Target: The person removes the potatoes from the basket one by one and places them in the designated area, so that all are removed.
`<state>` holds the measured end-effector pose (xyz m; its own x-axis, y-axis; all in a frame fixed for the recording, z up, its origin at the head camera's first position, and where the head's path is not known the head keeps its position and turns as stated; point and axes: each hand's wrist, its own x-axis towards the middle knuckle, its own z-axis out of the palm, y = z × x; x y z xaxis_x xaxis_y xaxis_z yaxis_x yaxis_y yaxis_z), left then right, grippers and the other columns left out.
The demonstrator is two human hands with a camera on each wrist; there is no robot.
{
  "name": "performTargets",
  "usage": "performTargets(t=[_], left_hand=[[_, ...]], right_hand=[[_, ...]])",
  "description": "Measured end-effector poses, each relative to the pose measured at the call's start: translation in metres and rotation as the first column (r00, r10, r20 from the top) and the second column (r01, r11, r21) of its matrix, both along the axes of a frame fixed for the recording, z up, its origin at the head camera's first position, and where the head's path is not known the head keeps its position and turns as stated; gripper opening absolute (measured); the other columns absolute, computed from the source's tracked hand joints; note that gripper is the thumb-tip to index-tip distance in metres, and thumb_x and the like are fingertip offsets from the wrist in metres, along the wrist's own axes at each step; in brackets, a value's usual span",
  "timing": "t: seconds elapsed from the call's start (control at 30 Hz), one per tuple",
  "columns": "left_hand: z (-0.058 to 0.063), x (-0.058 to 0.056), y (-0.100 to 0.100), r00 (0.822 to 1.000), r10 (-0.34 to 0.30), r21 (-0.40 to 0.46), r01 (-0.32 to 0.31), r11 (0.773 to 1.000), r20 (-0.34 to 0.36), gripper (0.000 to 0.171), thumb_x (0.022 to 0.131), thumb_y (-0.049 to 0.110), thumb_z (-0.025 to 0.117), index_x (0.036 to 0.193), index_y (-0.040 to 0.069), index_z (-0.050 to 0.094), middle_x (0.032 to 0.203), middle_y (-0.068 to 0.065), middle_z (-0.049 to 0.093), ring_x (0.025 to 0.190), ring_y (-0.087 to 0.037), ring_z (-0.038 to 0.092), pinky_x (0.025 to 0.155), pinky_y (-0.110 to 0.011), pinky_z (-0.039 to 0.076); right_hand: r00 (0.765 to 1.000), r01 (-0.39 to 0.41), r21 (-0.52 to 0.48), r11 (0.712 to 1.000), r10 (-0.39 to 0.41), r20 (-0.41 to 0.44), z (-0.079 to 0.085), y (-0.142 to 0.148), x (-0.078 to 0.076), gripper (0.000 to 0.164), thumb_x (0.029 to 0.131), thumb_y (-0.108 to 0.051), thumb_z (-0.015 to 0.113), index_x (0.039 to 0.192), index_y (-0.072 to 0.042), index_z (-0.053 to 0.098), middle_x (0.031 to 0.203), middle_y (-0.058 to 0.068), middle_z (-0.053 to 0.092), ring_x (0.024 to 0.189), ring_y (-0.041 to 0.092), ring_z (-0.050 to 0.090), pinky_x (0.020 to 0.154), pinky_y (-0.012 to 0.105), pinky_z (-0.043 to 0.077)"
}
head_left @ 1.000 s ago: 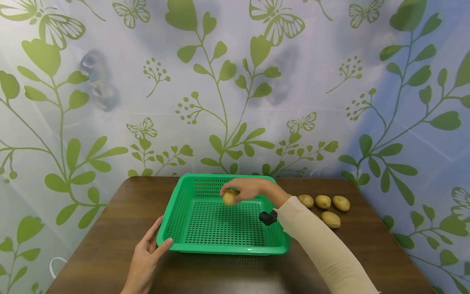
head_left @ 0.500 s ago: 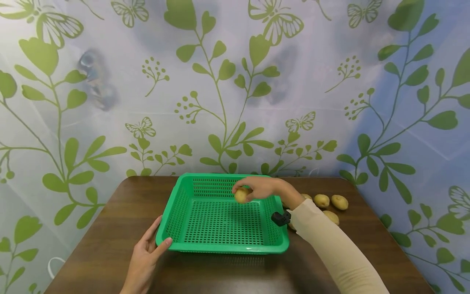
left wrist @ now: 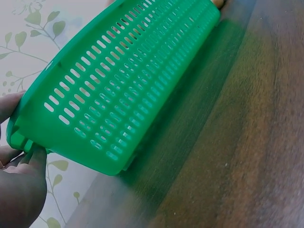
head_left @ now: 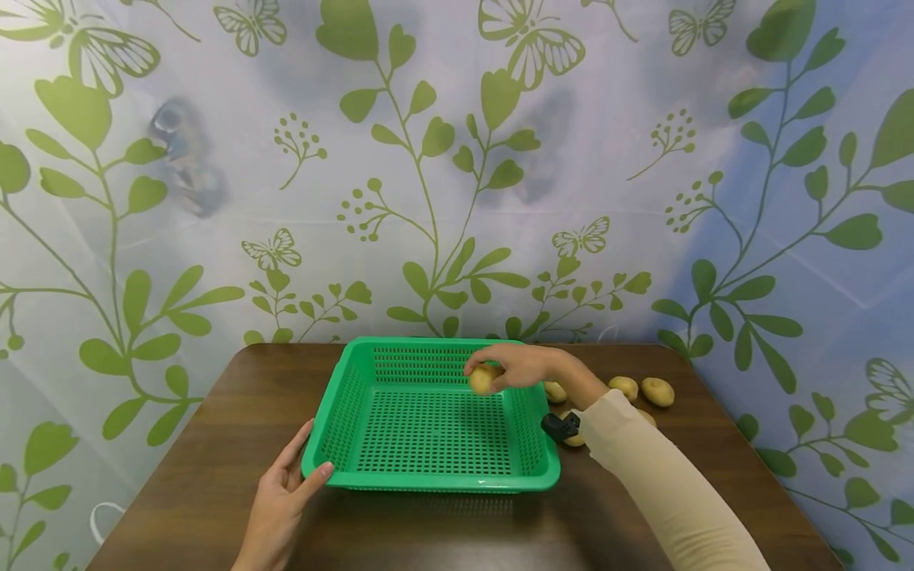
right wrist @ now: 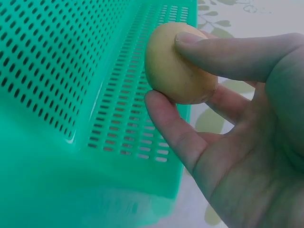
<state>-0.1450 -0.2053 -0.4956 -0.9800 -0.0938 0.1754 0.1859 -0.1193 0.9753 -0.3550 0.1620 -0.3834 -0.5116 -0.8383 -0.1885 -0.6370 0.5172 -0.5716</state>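
A green plastic basket with slotted walls stands on the table, nothing lying on its floor. At its near left corner, my left hand grips the rim, thumb on top and fingers underneath; the left wrist view shows those fingers curled under the edge of the basket. Over the basket's right half, my right hand pinches a potato above the floor. In the right wrist view, thumb and fingers wrap the potato, with the slotted wall behind it.
To the right of the basket several potatoes lie on the brown table, some partly covered by the right forearm and sleeve. A patterned curtain hangs close behind the table's far edge.
My right hand has moved to the right with the potato, from the basket's middle toward its right wall. My left hand keeps its grip on the corner.
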Motion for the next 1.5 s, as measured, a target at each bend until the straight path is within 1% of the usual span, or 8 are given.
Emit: performTargets(t=[0.3, 0.57, 0.77, 0.9, 1.0, 1.13, 1.33, 1.5], left_hand=[[0.000, 0.000, 0.001, 1.000, -0.003, -0.005, 0.003, 1.000, 0.010, 0.072, 0.102, 0.000, 0.064, 0.164, 0.006, 0.027, 0.166, -0.021, 0.024, 0.137, -0.005, 0.048, 0.100, -0.024, 0.050], [0.000, 0.001, 0.001, 1.000, 0.004, -0.002, -0.004, 1.000, -0.010, 0.072, 0.102, -0.003, 0.062, 0.164, 0.003, 0.026, 0.165, -0.023, 0.024, 0.136, -0.006, 0.049, 0.101, -0.023, 0.049], [0.000, 0.002, 0.002, 1.000, 0.010, -0.001, -0.010, 1.000, 0.011, 0.073, 0.102, -0.002, 0.064, 0.164, 0.004, 0.025, 0.166, -0.023, 0.024, 0.135, -0.005, 0.049, 0.100, -0.023, 0.049], [0.000, 0.002, 0.002, 1.000, 0.012, -0.006, -0.012, 1.000, 0.008, 0.073, 0.102, -0.002, 0.064, 0.164, 0.003, 0.025, 0.165, -0.024, 0.024, 0.135, -0.004, 0.050, 0.100, -0.023, 0.050], [0.000, 0.001, 0.002, 1.000, 0.011, -0.011, -0.011, 1.000, 0.002, 0.073, 0.102, -0.003, 0.064, 0.163, 0.001, 0.025, 0.165, -0.025, 0.024, 0.135, -0.004, 0.050, 0.100, -0.023, 0.050], [0.000, 0.000, 0.002, 1.000, 0.013, -0.022, -0.013, 1.000, -0.002, 0.073, 0.102, -0.003, 0.063, 0.163, 0.001, 0.025, 0.164, -0.026, 0.024, 0.134, -0.003, 0.050, 0.100, -0.022, 0.050], [0.000, 0.000, 0.002, 1.000, 0.015, -0.034, -0.015, 0.999, 0.007, 0.073, 0.102, -0.002, 0.064, 0.163, 0.001, 0.025, 0.164, -0.027, 0.024, 0.132, -0.004, 0.052, 0.098, -0.023, 0.051], [0.000, 0.002, 0.001, 1.000, 0.019, -0.049, -0.019, 0.999, -0.010, 0.072, 0.101, -0.004, 0.063, 0.163, 0.000, 0.025, 0.163, -0.031, 0.023, 0.129, -0.003, 0.055, 0.095, -0.024, 0.053]], right_hand=[[0.998, 0.046, -0.023, 0.999, -0.045, 0.037, 0.000, 0.023, 0.000, 0.039, 0.103, -0.007, 0.064, 0.141, -0.016, 0.059, 0.146, 0.004, 0.051, 0.131, 0.025, 0.049, 0.106, 0.049, 0.045], [0.996, 0.067, -0.057, 0.996, -0.064, 0.056, 0.006, 0.042, 0.005, 0.040, 0.103, -0.008, 0.064, 0.142, -0.014, 0.058, 0.147, 0.006, 0.051, 0.130, 0.026, 0.051, 0.103, 0.048, 0.047], [0.993, 0.086, -0.087, 0.992, -0.079, 0.084, 0.009, 0.057, 0.008, 0.041, 0.104, -0.007, 0.064, 0.144, -0.012, 0.057, 0.150, 0.012, 0.050, 0.129, 0.029, 0.053, 0.099, 0.048, 0.050], [0.996, 0.070, -0.101, 0.992, -0.064, 0.068, 0.010, 0.067, 0.009, 0.040, 0.104, -0.007, 0.064, 0.143, -0.009, 0.057, 0.142, 0.015, 0.055, 0.102, 0.026, 0.060, 0.088, 0.045, 0.051], [0.997, 0.067, -0.108, 0.992, -0.061, 0.054, 0.010, 0.074, 0.011, 0.039, 0.104, -0.008, 0.063, 0.143, -0.007, 0.056, 0.140, 0.015, 0.056, 0.098, 0.024, 0.059, 0.087, 0.046, 0.051], [0.995, 0.090, -0.110, 0.990, -0.084, 0.057, 0.010, 0.082, 0.013, 0.039, 0.106, -0.012, 0.062, 0.144, -0.008, 0.056, 0.147, 0.018, 0.051, 0.117, 0.026, 0.058, 0.095, 0.049, 0.050], [0.987, 0.151, -0.072, 0.986, -0.147, 0.059, 0.008, 0.095, 0.014, 0.040, 0.106, -0.011, 0.060, 0.146, -0.006, 0.053, 0.145, 0.016, 0.051, 0.108, 0.027, 0.057, 0.085, 0.046, 0.050], [0.983, 0.182, -0.088, 0.979, -0.178, 0.049, 0.004, 0.109, 0.015, 0.041, 0.105, -0.010, 0.061, 0.146, -0.005, 0.054, 0.148, 0.016, 0.050, 0.132, 0.040, 0.050, 0.103, 0.060, 0.045]])
